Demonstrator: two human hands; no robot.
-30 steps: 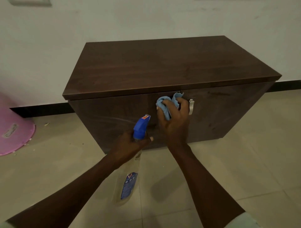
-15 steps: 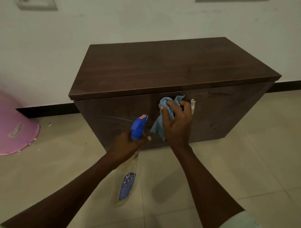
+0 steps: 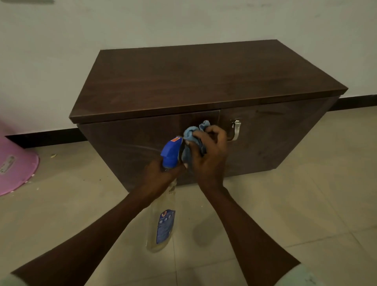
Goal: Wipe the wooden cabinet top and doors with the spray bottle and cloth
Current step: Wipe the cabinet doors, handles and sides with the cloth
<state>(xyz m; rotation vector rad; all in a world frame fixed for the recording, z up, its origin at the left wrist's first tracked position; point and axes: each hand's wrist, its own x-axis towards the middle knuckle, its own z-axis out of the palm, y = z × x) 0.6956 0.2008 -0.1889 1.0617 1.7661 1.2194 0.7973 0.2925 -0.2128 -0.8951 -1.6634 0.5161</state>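
A pale, off-white wall (image 3: 61, 51) fills the far side, with a black skirting board (image 3: 44, 136) along its foot. At the wall's top left a grey plate (image 3: 28, 1) is cut off by the edge of the view. The floor (image 3: 306, 194) is laid with beige tiles with thin joints. At the far left a pink plastic tub (image 3: 18, 173) lies upside down, a worn sticker (image 3: 7, 164) on its side. Small pale crumbs (image 3: 53, 155) lie on the tiles just right of it.
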